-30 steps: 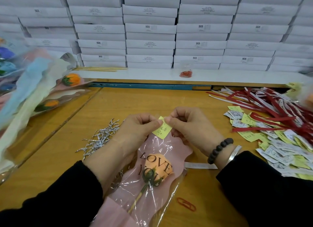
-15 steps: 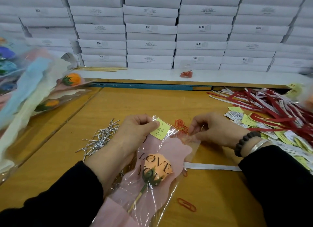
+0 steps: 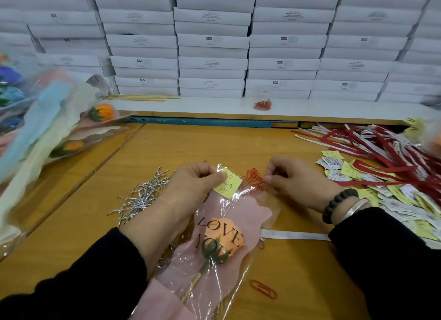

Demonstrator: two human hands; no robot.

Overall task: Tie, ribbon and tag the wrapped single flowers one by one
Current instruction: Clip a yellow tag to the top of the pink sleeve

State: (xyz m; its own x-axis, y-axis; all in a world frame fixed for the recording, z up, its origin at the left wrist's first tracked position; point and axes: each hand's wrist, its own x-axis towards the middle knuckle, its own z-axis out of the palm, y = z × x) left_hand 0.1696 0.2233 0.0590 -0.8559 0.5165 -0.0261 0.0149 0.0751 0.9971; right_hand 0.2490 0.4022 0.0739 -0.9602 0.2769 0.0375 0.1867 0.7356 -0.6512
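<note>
The left hand [image 3: 193,188] pinches the yellow tag [image 3: 228,183] against the top edge of the wrapped flower [image 3: 214,245], which lies on the wooden table [image 3: 191,143]. The right hand [image 3: 296,181], fingers curled, pinches red paper clips [image 3: 254,178] just beside the tag.

flower pile [image 3: 35,128] blurred, tag [image 3: 228,183] writing prob. illegible

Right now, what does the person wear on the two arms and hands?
Both arms have long black sleeves. The left hand is bare, with nothing on the wrist that shows. The right hand is bare too; its wrist carries a dark bead bracelet and a silver bangle.
</note>
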